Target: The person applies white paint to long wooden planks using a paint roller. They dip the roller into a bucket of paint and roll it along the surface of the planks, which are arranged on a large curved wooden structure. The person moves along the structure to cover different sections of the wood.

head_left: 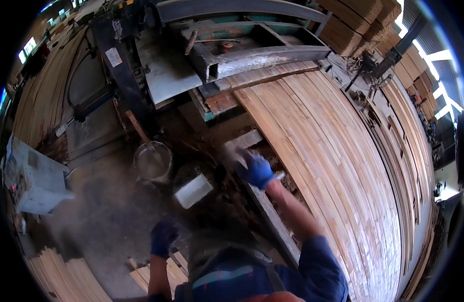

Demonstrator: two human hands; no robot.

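My right hand (257, 171), in a blue glove, reaches over the dark gap beside the wooden panel (317, 136), a wide layer of long narrow strips laid edge to edge. Its finger end is a greyish smear, so whether it holds anything does not show. Just under that forearm runs a narrow metal rail (273, 216). My left hand (163, 237), in a darker blue glove, hangs low over the floor at my left side, apart from the things around it. Shadow and blur hide its fingers. Between the hands lies a white rectangular container (193, 191).
A bucket (153, 161) with a wooden stick in it stands left of centre. Ahead is a heavy steel frame (272, 58) with a flat metal plate (171, 70). A pale control box (35, 176) stands at left. Loose wood strips (65, 274) lie lower left; timber stacks (355, 22) rise behind.
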